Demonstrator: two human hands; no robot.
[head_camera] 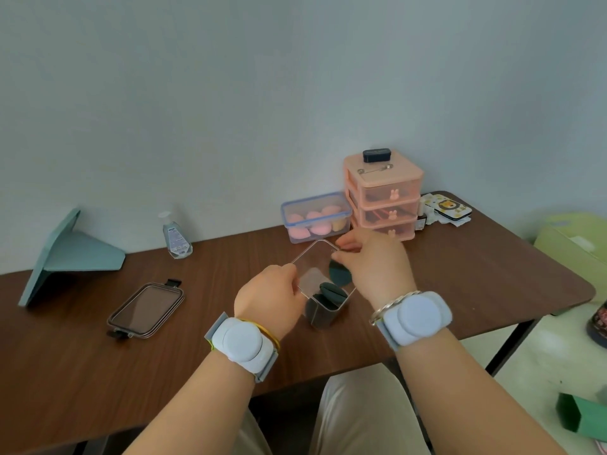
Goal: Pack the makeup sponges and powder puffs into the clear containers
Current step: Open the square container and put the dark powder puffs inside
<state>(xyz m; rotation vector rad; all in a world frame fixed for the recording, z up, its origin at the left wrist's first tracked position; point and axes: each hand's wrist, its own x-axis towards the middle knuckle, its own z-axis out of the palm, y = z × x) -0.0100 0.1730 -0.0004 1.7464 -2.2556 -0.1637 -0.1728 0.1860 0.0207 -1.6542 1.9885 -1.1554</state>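
Observation:
A small clear square container [323,315] stands on the brown table [460,277] in front of me, with dark powder puffs [330,292] standing inside it. I hold its clear lid [312,259] tilted just above the opening. My left hand [269,298] pinches the lid's near left edge. My right hand [374,266] pinches its far right corner. One dark round puff [340,272] shows under my right hand. Behind them, a blue-rimmed clear box [315,205] without a lid holds pink and yellow makeup sponges [317,221].
A brown-rimmed lid [146,310] lies flat at the left. A sanitizer bottle [177,238] and a teal folded stand [65,254] are near the wall. A pink three-drawer organizer [384,195] with a black case on top stands at the back right.

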